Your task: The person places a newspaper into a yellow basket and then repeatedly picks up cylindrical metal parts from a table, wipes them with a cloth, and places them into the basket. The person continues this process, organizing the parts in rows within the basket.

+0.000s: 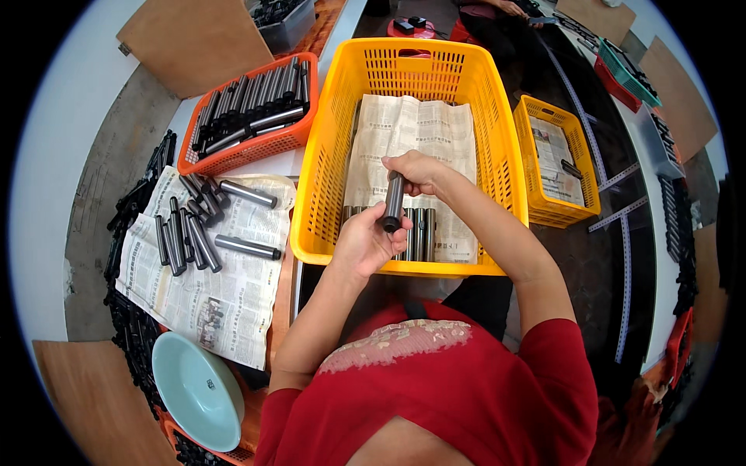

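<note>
In front of me, a dark grey metal cylinder with a black collared end is held over the yellow crate. My left hand grips its lower end between thumb and fingers. Around the upper end, the thumb and fingers of my right hand are closed. Newspaper lines the crate. Below my hands, several like cylinders stand side by side along the crate's near side, partly hidden by my left hand.
On the left, loose cylinders lie on spread newspaper, with an orange basket of more cylinders behind. A pale blue basin sits at the lower left. Right of the crate is a smaller yellow crate; another person is far back.
</note>
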`<action>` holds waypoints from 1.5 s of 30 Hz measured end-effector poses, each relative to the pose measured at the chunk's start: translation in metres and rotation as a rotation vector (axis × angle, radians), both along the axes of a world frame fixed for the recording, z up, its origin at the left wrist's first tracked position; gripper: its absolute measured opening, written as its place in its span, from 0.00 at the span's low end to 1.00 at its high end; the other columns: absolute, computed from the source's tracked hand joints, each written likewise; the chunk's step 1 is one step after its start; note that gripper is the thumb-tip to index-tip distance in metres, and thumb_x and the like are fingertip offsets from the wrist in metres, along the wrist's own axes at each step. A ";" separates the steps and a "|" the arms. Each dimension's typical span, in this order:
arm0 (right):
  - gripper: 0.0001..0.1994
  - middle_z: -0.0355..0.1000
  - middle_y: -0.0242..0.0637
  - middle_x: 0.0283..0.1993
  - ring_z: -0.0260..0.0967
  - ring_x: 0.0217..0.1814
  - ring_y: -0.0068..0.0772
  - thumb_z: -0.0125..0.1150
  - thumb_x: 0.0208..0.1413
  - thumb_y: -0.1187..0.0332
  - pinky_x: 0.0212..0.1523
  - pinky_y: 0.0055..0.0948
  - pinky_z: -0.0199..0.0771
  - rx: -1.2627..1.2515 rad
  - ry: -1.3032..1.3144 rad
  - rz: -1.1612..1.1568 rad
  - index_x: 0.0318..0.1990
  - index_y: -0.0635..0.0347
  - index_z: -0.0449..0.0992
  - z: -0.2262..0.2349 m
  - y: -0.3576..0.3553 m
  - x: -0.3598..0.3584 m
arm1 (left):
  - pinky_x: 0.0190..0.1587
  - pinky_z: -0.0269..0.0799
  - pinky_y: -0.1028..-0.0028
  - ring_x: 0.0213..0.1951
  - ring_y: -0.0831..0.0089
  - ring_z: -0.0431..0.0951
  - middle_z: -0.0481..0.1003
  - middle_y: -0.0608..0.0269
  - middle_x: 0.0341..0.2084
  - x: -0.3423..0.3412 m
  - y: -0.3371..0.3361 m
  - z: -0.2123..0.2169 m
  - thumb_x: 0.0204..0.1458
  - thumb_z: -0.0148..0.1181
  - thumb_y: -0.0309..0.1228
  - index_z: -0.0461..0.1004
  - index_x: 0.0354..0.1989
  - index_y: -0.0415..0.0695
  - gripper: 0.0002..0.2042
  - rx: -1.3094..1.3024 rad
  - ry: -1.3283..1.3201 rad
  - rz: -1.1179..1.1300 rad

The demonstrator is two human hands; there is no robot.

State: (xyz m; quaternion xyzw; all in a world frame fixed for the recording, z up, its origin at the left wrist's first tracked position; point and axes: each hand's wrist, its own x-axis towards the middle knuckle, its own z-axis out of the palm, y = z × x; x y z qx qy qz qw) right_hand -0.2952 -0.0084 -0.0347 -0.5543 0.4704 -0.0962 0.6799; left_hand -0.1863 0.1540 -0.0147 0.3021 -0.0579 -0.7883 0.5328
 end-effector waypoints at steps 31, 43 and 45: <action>0.09 0.75 0.50 0.29 0.76 0.24 0.42 0.64 0.44 0.71 0.23 0.34 0.77 -0.502 0.890 0.800 0.27 0.71 0.76 -0.213 -0.036 -0.089 | 0.36 0.71 0.71 0.32 0.64 0.76 0.75 0.54 0.29 0.058 0.063 -0.016 0.45 0.58 0.18 0.73 0.37 0.33 0.09 -0.769 -1.649 0.621; 0.17 0.74 0.56 0.36 0.72 0.43 0.51 0.64 0.43 0.61 0.44 0.41 0.73 -0.799 0.907 0.735 0.33 0.69 0.77 -0.139 -0.025 -0.061 | 0.48 0.67 0.57 0.42 0.40 0.74 0.74 0.33 0.36 0.155 0.090 -0.018 0.45 0.59 0.46 0.49 0.61 0.34 0.40 0.517 -1.968 0.383; 0.17 0.74 0.56 0.38 0.71 0.45 0.52 0.57 0.46 0.60 0.46 0.42 0.72 -0.895 0.833 0.623 0.32 0.69 0.77 -0.125 -0.021 -0.056 | 0.43 0.70 0.61 0.39 0.48 0.77 0.74 0.36 0.35 0.152 0.086 -0.034 0.42 0.61 0.40 0.43 0.63 0.34 0.44 0.509 -1.968 0.452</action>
